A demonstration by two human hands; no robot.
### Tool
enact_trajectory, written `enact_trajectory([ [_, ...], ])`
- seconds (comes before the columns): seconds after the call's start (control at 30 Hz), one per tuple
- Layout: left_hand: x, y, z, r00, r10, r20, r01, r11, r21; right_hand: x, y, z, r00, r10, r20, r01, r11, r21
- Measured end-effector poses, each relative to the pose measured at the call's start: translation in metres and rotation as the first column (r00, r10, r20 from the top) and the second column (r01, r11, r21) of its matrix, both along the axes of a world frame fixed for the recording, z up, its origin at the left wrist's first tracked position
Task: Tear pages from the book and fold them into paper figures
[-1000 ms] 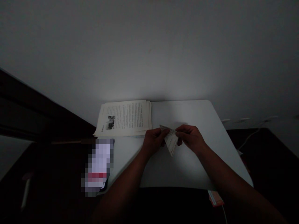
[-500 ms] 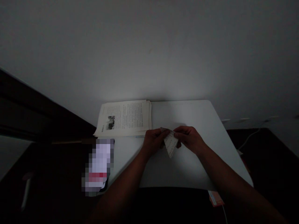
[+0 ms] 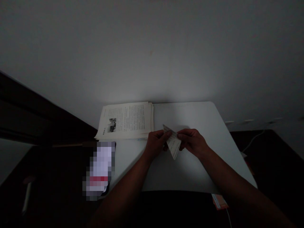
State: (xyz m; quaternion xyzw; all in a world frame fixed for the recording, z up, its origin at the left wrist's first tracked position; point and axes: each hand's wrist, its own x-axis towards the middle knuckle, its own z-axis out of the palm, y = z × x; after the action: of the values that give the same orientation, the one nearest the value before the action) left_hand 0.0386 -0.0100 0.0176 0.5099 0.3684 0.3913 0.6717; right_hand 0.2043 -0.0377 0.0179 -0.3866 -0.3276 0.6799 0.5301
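Between my hands, above the white table (image 3: pixel 190 117), is a folded piece of printed paper (image 3: pixel 174 147) with a point toward me and another sticking up at its far left. My left hand (image 3: pixel 156 142) is closed on its left side, the thumb lying across the printed face. On the other side my right hand (image 3: pixel 192 141) pinches the right edge between thumb and fingers. Some fingertips of both hands are hidden behind the paper.
Printed sheets or an open book (image 3: pixel 125 120) lie at the table's back left. A phone (image 3: pixel 101 169) with a blurred screen rests at the left edge. The wall (image 3: pixel 152 63) rises behind. An orange-and-white item (image 3: pixel 219 201) with a cable shows below the front edge.
The folded paper has turned slightly in my hands, and more of its upper left point shows. Both hands keep hold of it in nearly the same place.
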Motion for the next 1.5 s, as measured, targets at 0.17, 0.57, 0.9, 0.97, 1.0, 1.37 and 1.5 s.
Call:
enact_trajectory([
  [0.17,-0.002,0.001,-0.001,0.996,-0.084,-0.011,0.084,0.996,0.006,0.002,0.001,-0.005,0.995,-0.095,0.041,0.091,0.993,0.081],
  [0.57,-0.004,0.002,-0.001,0.991,0.042,-0.124,-0.028,0.993,0.112,0.003,0.003,-0.01,0.991,0.069,0.117,-0.076,0.996,0.049],
  [0.9,-0.001,0.001,-0.001,0.991,-0.078,-0.113,0.079,0.997,0.006,0.007,0.002,-0.012,0.981,-0.058,0.183,0.033,0.99,0.139],
  [0.97,-0.002,0.001,-0.001,0.991,-0.044,-0.126,0.046,0.999,0.016,0.007,0.002,-0.013,0.983,-0.033,0.183,0.009,0.991,0.135],
  [1.0,-0.002,0.001,0.0,0.991,-0.023,-0.13,0.027,0.999,0.025,0.007,0.002,-0.014,0.984,-0.011,0.18,-0.012,0.991,0.13],
  [1.37,0.003,-0.001,0.004,0.989,-0.12,-0.092,0.12,0.993,-0.006,0.006,0.002,-0.016,0.976,-0.09,0.198,0.054,0.982,0.179],
  [1.5,0.005,-0.003,0.002,0.988,-0.048,-0.144,0.045,0.999,-0.025,0.004,0.003,-0.013,0.967,-0.118,0.227,0.08,0.982,0.171],
])
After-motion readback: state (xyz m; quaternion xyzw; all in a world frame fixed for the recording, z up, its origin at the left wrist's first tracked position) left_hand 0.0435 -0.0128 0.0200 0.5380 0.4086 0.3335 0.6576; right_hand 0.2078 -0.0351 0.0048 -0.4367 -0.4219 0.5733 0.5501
